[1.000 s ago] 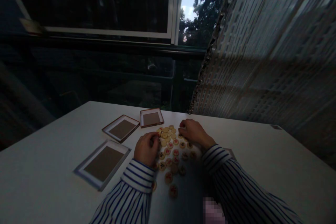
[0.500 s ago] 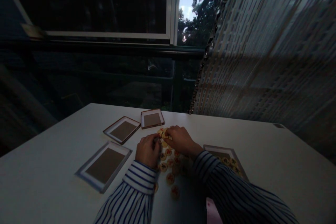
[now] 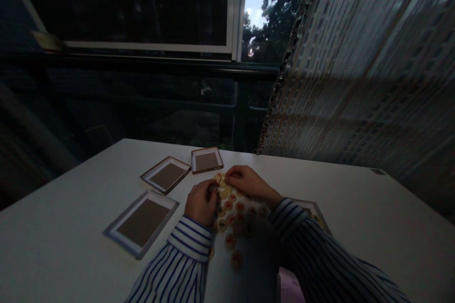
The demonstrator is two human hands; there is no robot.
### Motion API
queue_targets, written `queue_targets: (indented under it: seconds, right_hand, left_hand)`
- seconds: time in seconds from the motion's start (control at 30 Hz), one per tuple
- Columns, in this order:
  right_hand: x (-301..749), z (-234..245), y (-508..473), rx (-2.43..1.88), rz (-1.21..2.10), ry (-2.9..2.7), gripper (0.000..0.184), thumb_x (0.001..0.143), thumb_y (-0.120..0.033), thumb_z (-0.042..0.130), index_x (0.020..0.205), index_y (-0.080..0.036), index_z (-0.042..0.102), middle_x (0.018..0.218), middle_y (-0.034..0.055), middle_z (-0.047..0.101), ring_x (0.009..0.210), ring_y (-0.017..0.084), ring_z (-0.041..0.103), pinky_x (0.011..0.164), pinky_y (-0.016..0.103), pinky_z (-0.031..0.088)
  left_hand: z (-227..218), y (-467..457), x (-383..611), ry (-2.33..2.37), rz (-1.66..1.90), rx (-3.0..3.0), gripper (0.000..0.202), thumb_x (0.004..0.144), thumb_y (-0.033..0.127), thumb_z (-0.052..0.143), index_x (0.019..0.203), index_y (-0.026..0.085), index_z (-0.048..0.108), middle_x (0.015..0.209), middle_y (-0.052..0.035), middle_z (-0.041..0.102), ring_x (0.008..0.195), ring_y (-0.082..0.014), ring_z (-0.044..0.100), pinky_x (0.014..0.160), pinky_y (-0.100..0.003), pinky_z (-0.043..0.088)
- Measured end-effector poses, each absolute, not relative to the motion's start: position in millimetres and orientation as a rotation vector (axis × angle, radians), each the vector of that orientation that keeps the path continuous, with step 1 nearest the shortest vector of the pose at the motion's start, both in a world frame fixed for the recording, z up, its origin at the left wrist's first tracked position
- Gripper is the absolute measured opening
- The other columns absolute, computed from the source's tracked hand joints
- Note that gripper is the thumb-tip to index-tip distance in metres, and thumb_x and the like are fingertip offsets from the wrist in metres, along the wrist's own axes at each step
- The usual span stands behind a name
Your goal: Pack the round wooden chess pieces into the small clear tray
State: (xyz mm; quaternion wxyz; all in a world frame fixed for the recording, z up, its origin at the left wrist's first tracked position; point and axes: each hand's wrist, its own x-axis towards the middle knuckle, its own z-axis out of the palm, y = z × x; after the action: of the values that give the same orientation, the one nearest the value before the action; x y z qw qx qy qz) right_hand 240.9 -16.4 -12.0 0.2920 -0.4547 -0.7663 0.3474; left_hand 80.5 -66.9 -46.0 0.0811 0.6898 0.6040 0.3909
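Note:
Round pale-yellow Chinese chess pieces with red or black characters lie loosely on the white table between my forearms. At the far end of the group, my right hand pinches at a Chinese chess piece with thumb and fingertips, which partly cover it. Opposite it, my left hand has its fingers curled at the left edge of the pieces; whatever is in them is hidden. A shallow tray holding more pieces is half covered by my right sleeve.
Three shallow trays with brown bottoms stand on the left and back: a near tray, a middle tray and a back tray. Beyond the white table are a railing, a window and a hanging string curtain.
My right hand has shifted slightly up and right, showing more pieces below it; its sleeve now covers more of the right tray. My left hand has hardly moved.

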Motion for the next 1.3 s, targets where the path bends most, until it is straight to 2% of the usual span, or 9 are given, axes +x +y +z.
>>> queue_targets:
  seconds: [0.13, 0.3, 0.5, 0.73, 0.97, 1.13, 1.3]
  right_hand:
    - [240.6, -7.6, -15.1, -1.094, 1.27, -1.829, 0.018, 0.067, -0.028, 0.056, 0.076, -0.013, 0.06, 0.069, 0.0014, 0.061, 0.059, 0.01, 0.054, 0.055, 0.02, 0.041]
    - [240.4, -4.7, -16.1, -1.022, 1.439, -1.72, 0.018, 0.066, -0.028, 0.059, 0.075, -0.013, 0.06, 0.068, 0.0005, 0.061, 0.061, 0.009, 0.054, 0.06, 0.021, 0.042]
    - [243.5, -3.2, -15.2, -1.04, 1.386, -1.835, 0.02, 0.069, -0.031, 0.057, 0.078, -0.014, 0.06, 0.066, -0.0004, 0.059, 0.06, 0.009, 0.052, 0.057, 0.021, 0.04]
    - [244.7, 2.6, -19.7, -1.029, 1.38, -1.919, 0.023, 0.073, -0.034, 0.054, 0.08, -0.014, 0.06, 0.064, -0.0009, 0.056, 0.057, 0.008, 0.049, 0.05, 0.018, 0.036]
    - [244.4, 7.4, -22.7, -0.971, 1.344, -1.95, 0.025, 0.072, -0.035, 0.054, 0.082, -0.013, 0.061, 0.069, 0.0007, 0.059, 0.062, 0.009, 0.051, 0.058, 0.022, 0.04]
    - [243.6, 12.8, -26.3, -0.922, 1.366, -1.886, 0.025, 0.069, -0.028, 0.058, 0.089, -0.014, 0.059, 0.077, 0.0022, 0.062, 0.071, 0.012, 0.056, 0.067, 0.025, 0.044]
    - [243.0, 14.4, -28.5, -0.83, 1.37, -1.962, 0.032, 0.066, -0.025, 0.061, 0.097, -0.013, 0.059, 0.086, 0.0035, 0.063, 0.08, 0.015, 0.057, 0.076, 0.029, 0.044]
  left_hand:
    - [-42.6, -68.6, 83.1, 1.76, 1.207, 2.05, 0.025, 0.072, 0.021, 0.047, 0.094, 0.018, 0.057, 0.094, -0.005, 0.063, 0.088, -0.0194, 0.055, 0.079, -0.033, 0.044]
    - [-38.8, -71.2, 85.8, 1.725, 1.283, 1.957, 0.024, 0.073, 0.025, 0.047, 0.094, 0.018, 0.057, 0.092, -0.0053, 0.063, 0.085, -0.0184, 0.057, 0.078, -0.033, 0.045]
    - [-42.4, -70.5, 85.7, 1.602, 1.358, 1.818, 0.026, 0.075, 0.033, 0.048, 0.095, 0.019, 0.058, 0.09, -0.005, 0.064, 0.082, -0.0172, 0.059, 0.076, -0.031, 0.046]
    - [-37.2, -72.4, 89.4, 1.445, 1.467, 1.591, 0.024, 0.071, 0.033, 0.054, 0.087, 0.017, 0.062, 0.083, -0.004, 0.066, 0.076, -0.0162, 0.06, 0.071, -0.028, 0.047]
    - [-26.8, -73.6, 90.4, 1.347, 1.498, 1.37, 0.025, 0.064, 0.034, 0.062, 0.08, 0.014, 0.062, 0.075, -0.0043, 0.067, 0.071, -0.0157, 0.061, 0.067, -0.026, 0.048]
    - [-25.5, -72.9, 91.1, 1.279, 1.482, 1.176, 0.034, 0.058, 0.038, 0.066, 0.08, 0.013, 0.06, 0.073, -0.0052, 0.066, 0.064, -0.0157, 0.061, 0.055, -0.025, 0.049]
    - [-27.0, -71.7, 91.2, 1.218, 1.489, 1.046, 0.039, 0.056, 0.04, 0.068, 0.082, 0.012, 0.059, 0.073, -0.0062, 0.066, 0.061, -0.0157, 0.061, 0.054, -0.026, 0.049]
